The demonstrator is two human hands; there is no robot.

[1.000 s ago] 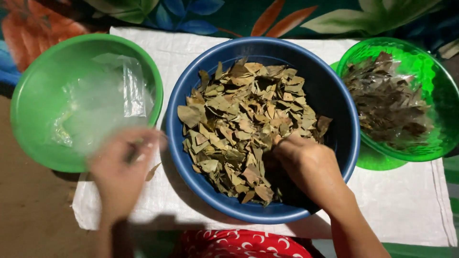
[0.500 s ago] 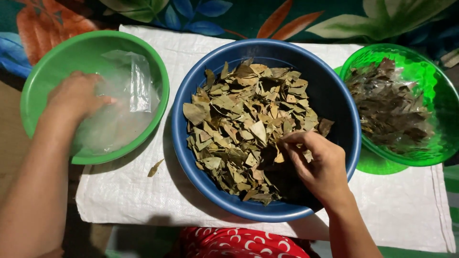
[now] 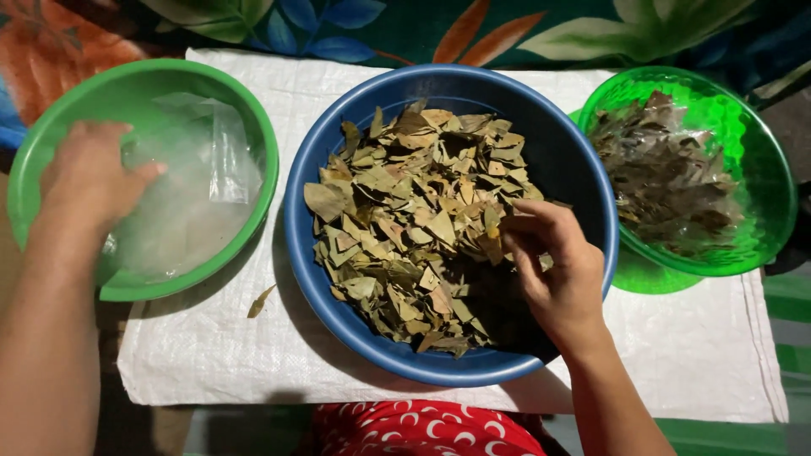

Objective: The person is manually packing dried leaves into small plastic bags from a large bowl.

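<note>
Over on the left, your left hand (image 3: 93, 181) has moved into the green bowl (image 3: 51, 127), fingers loosely open on the clear bags (image 3: 203, 169) (flat, see-through ones), while your right hand (image 3: 553, 270) pinches dry leaves (image 3: 405, 219) in the blue bowl (image 3: 574, 152).

A white woven sack (image 3: 676, 355) covers the surface. One loose leaf (image 3: 260, 301) lies on it. A translucent green bowl (image 3: 760, 152) holds packed leaves (image 3: 667, 181).

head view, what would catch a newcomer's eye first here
The big round blue plastic basin in the middle, heaped with dried brown-green leaf pieces, draws the eye first; the right hand reaches into its right side, fingertips on the leaves. Left of it, the left hand rests in a green plastic bowl of clear plastic bags. At the right, a translucent green bowl holds darker leaves in clear wrapping.
</note>
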